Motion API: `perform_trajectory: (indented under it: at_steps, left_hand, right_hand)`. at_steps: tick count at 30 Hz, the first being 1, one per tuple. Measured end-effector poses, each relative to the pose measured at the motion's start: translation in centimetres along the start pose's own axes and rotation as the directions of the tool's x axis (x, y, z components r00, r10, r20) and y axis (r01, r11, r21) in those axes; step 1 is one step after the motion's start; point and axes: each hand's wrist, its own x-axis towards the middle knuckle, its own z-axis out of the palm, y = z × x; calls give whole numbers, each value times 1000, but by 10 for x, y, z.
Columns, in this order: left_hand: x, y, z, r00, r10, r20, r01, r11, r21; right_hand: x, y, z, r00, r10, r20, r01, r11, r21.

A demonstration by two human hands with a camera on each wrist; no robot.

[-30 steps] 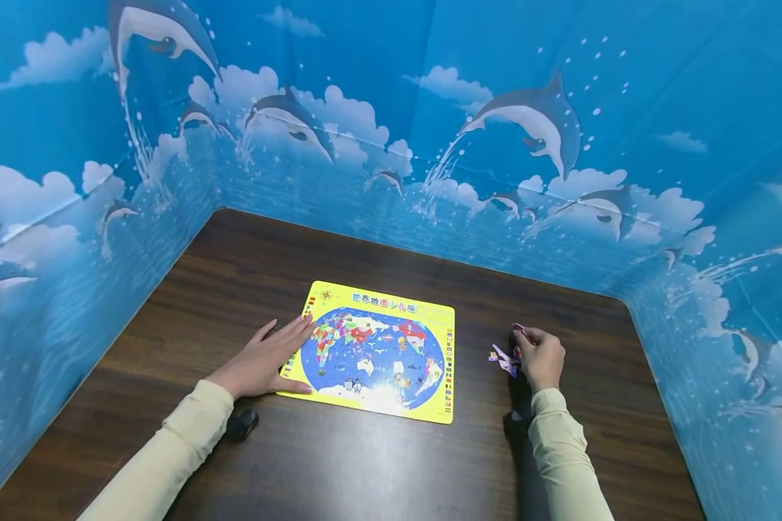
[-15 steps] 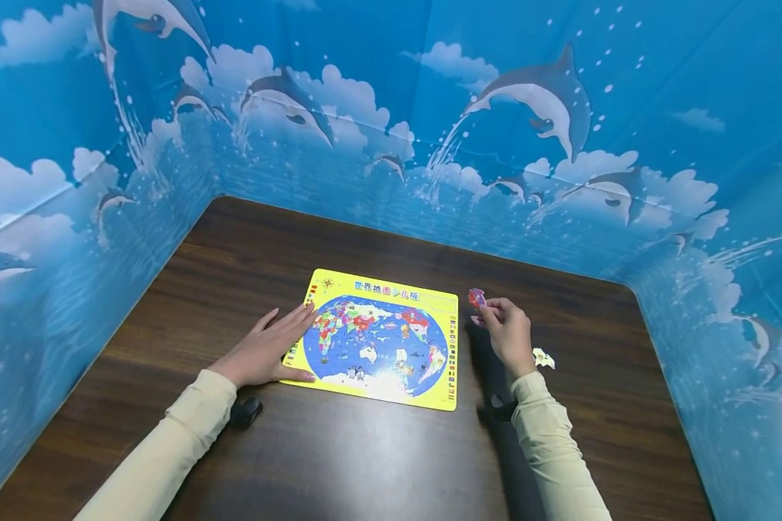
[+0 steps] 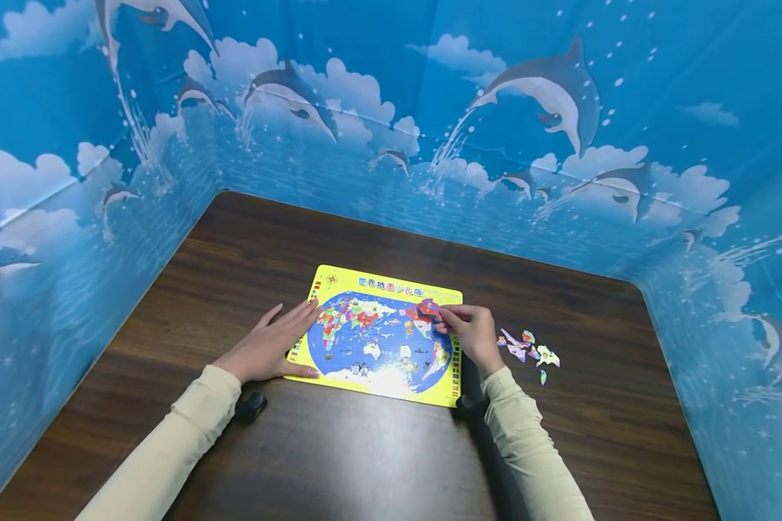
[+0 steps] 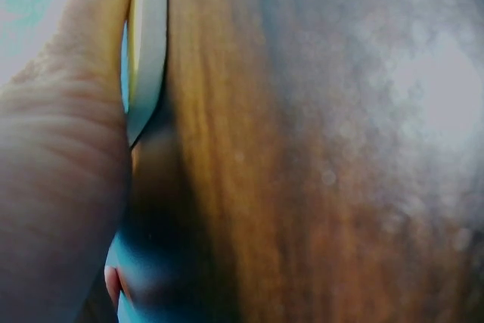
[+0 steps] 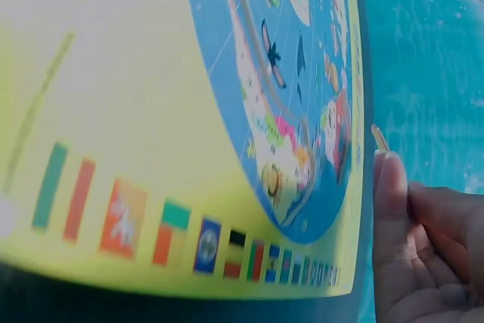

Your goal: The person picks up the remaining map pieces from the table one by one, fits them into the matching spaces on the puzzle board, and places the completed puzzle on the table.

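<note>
A yellow-bordered world map puzzle board (image 3: 339, 288) lies on the dark table. My left hand (image 3: 274, 345) rests on its left edge, fingers extended over the border and thumb along the lower left corner. Over the board's upper right, my right hand (image 3: 474, 334) pinches a red puzzle piece (image 3: 429, 309) between thumb and fingers. In the right wrist view only a thin edge of that puzzle piece (image 5: 380, 138) shows beyond the fingertips. The left wrist view shows part of the left hand (image 4: 64, 156) against the board's side (image 4: 151, 43); its fingers are hidden there.
Several loose puzzle pieces (image 3: 547, 356) lie on the table (image 3: 599, 405) to the right of the board. Blue dolphin-printed sheeting (image 3: 365, 195) stands around the table's back and sides. A black wrist device (image 3: 250, 407) shows under the left wrist.
My right hand has picked the red puzzle piece from the loose pieces and carried it left over the board. The left hand stays on the board's left edge. The head view has shifted slightly.
</note>
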Motion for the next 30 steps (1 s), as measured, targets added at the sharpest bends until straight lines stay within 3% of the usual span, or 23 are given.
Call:
perform_trajectory:
  at_steps: [11, 18, 30]
  left_hand:
    - [2, -2, 1, 1000, 15, -12, -15, 1000, -8]
    - [2, -2, 1, 1000, 2, 10, -1, 1000, -13]
    - [-1, -1, 1, 1000, 4, -10, -4, 1000, -24]
  right_hand:
    - [3, -1, 10, 999, 27, -29, -26, 1000, 12]
    - [4, 2, 17, 998, 32, -47, -34, 998, -50]
    - [4, 0, 22, 999, 24, -36, -28, 995, -92]
